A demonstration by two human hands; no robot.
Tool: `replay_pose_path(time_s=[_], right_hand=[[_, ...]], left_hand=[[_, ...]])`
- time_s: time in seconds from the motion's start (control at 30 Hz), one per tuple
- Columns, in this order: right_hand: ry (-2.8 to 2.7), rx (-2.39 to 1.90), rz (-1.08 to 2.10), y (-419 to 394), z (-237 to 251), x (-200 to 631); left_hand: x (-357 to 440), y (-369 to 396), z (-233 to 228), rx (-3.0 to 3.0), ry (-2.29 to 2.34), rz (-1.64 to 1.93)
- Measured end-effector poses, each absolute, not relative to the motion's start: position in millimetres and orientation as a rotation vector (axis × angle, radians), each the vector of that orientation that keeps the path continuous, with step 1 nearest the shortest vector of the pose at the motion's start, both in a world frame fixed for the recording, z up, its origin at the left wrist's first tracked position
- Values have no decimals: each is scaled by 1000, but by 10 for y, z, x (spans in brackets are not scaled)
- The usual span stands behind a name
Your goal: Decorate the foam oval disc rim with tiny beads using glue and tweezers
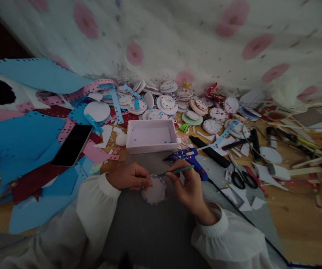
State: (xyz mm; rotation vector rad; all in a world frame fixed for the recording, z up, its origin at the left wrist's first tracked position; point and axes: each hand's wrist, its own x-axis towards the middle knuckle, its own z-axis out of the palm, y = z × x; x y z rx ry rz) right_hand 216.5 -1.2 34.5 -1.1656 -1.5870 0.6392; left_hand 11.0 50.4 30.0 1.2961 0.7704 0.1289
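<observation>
A small pale disc with coloured dots round its rim lies on the grey mat. My left hand is closed at the disc's upper left edge, fingertips pinched against the rim. Between the fingers of my right hand is a pair of thin dark tweezers, its tip pointing left at the top of the disc. Whether the tip grips anything is too small to tell. Just behind both hands stands a pale pink open box with a few tiny blue dots inside.
A blue glue gun lies right of the box, its cable running to the lower right. Black-handled scissors and paper scraps lie farther right. At left are a phone and coloured sheets. Several decorated discs are piled along the back.
</observation>
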Motion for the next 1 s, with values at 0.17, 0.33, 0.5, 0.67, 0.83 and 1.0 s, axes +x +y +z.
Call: replay_pose_path(time_s=[0.17,0.33,0.5,0.67,0.83,1.0], right_hand=[[-1655,-1145,589,-19,344,2165],[-1662,-1144,572,-22,356,2165],[-1672,-1152,597,-22,359,2171],[-1634,-1136,649,-22,362,2193],[-1658,-1135,648,-19,377,2211],[-1654,-1141,656,-18,376,2218]], left_hand=[[105,494,281,1316,756,139],[94,497,265,1344,757,128],[102,504,289,1355,754,115],[112,499,311,1316,749,118],[104,497,278,1320,733,117],[108,495,281,1311,740,111]])
